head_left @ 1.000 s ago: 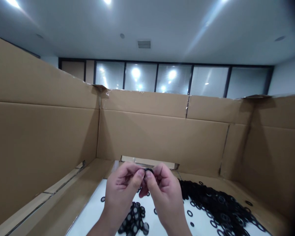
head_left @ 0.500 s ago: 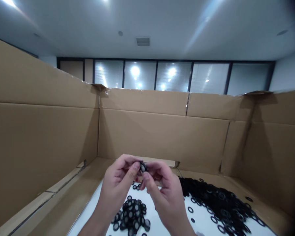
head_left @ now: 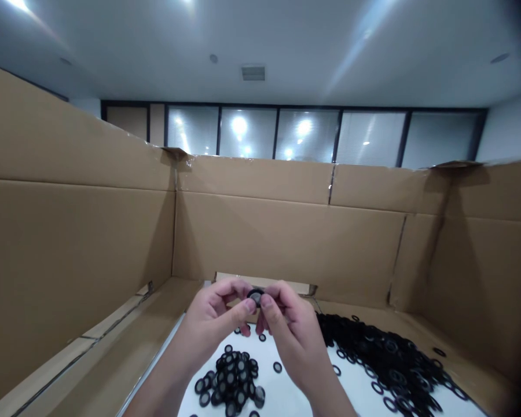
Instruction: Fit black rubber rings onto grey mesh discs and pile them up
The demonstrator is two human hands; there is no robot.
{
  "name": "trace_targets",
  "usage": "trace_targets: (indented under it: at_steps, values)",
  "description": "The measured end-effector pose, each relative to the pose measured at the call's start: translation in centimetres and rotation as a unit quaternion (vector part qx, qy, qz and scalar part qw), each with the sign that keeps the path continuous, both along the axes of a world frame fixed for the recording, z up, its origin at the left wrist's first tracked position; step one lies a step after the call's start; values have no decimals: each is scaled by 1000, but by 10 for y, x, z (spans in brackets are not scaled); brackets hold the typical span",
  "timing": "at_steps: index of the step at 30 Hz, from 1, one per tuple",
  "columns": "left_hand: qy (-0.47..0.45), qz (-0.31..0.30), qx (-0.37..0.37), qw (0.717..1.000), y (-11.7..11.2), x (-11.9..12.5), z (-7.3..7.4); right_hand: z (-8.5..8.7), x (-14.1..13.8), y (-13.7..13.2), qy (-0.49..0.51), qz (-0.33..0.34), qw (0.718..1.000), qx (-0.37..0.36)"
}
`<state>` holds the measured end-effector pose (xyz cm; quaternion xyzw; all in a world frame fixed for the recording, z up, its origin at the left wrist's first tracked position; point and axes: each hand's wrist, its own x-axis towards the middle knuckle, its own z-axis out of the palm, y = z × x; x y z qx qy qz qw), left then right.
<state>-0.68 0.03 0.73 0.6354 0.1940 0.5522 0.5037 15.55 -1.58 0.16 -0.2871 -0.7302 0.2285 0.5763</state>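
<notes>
black ring with grey centre (head_left: 256,297) at lower centre of frame, held tilted, face toward camera, pinched between left hand (head_left: 212,313) and right hand (head_left: 289,333), equally near, both curled almost shut on rim; pile of like rings (head_left: 230,376) below, larger heap (head_left: 386,359) lower right.

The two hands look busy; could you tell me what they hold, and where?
Left hand and right hand pinch a black grey-centred ring by its rim.

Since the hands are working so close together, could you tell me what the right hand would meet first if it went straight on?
The right hand points up and inward, so it would probably meet the black ring between both hands first, though depth is unclear.
</notes>
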Motion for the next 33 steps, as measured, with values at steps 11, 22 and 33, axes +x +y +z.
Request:
trace_targets:
  at_steps: [11,22,33]
  values:
    - [-44,-103,-30,993,-4,3,1,-7,-3,7,16,100,995,-2]
    - [-7,-69,-23,997,-2,-3,-2,-7,-3,4,-15,63,998,16]
    - [27,-82,-13,996,1,-8,-4,-5,-9,4,-12,36,999,23]
